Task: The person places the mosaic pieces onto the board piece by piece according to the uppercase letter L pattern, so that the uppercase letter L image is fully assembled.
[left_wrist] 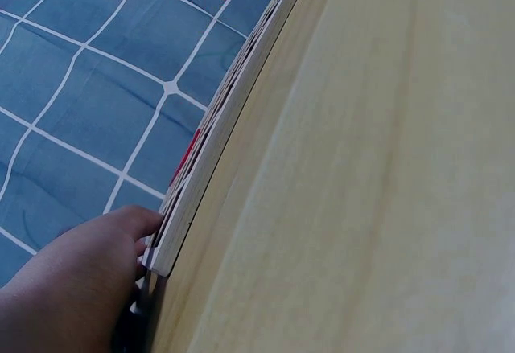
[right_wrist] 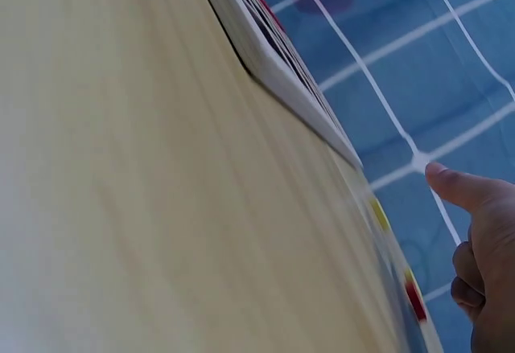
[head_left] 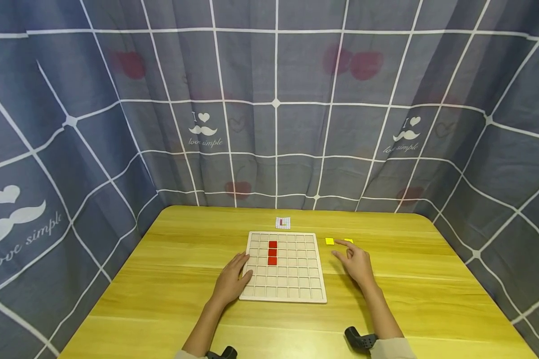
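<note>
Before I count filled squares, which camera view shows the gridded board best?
The head view: it shows the whole gridded board from above, with three red tiles in one column. The left wrist view shows it nearly edge-on, with a thin red strip; the right wrist view, only a corner and edges. Neither shows its squares clearly.

White lettering [head_left: 205, 142] on the blue-grey curtain [head_left: 296, 127] repeats "I", a heart [head_left: 203, 117], a moustache [head_left: 202, 130] and "love simple".

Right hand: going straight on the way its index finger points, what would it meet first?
Probably the yellow square nearer the board, just ahead of the right hand; the hand's height above the table is unclear, so it might pass over.
</note>
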